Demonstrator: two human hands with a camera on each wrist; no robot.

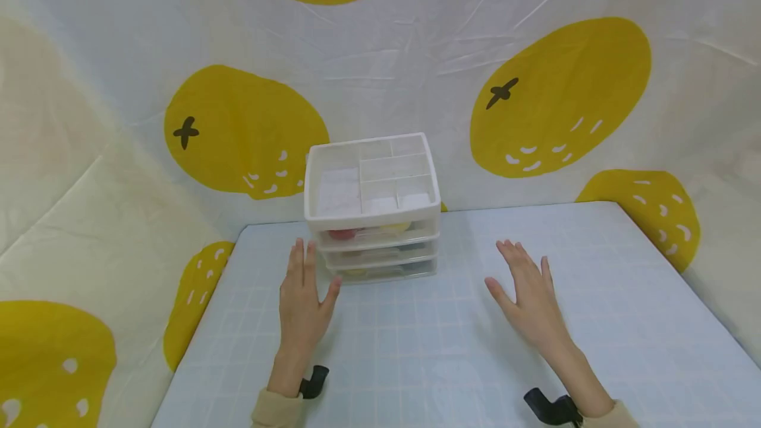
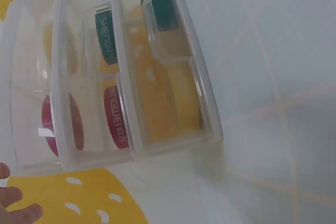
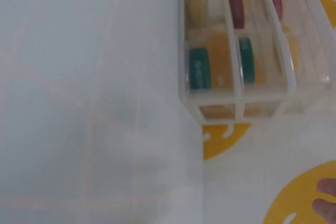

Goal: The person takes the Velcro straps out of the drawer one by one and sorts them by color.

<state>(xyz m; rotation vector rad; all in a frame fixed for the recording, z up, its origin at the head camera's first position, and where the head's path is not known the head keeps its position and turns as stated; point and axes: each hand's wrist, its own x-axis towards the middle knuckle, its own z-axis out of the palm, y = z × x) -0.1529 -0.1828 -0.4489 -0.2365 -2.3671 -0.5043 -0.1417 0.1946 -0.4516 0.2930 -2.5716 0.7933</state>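
A white plastic drawer unit (image 1: 372, 210) with three clear drawers stands at the back of the table, its divided top tray facing up. Through the drawer fronts in the left wrist view show rolls that look like tape: a red roll (image 2: 50, 127) in the top drawer, a green roll (image 2: 106, 38) in the middle one, a yellow roll (image 2: 185, 98) in the bottom one. My left hand (image 1: 302, 309) hovers by the unit's left front, fingers straight, holding nothing. To the right, over the table, my right hand (image 1: 532, 306) spreads its fingers and holds nothing.
A pale checked cloth covers the table (image 1: 410, 355). Behind and beside it hangs a white sheet (image 1: 404, 78) with large yellow fruit prints, close behind the drawer unit. Black straps or mounts (image 1: 315, 382) sit at both wrists.
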